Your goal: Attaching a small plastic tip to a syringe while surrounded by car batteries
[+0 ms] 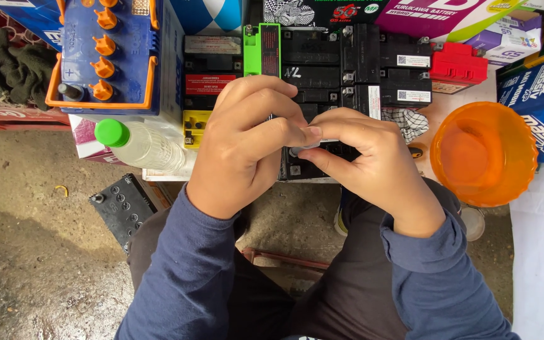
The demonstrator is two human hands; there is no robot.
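Both hands meet over a small black battery that sits at the near edge of the surface. The left hand curls over the battery's top, fingers bent, its thumb and forefinger pressed toward the right hand's fingertips. The right hand pinches something small and pale between thumb and forefinger; what it is cannot be told, as the fingers hide it. Each grip is nearly closed, fingertips touching.

Beyond the grip lie rows of black batteries, packed tight, one with a green side and a red one at the far right end. Left of the left hand a clear bottle with a green cap lies on its side, just beside a yellow-sided battery and below a large blue battery with orange caps. Right of the right hand an orange bowl stands near, leaving a narrow gap of bare surface. Below the left hand, a black battery rests on the ground, which is open further to the left.
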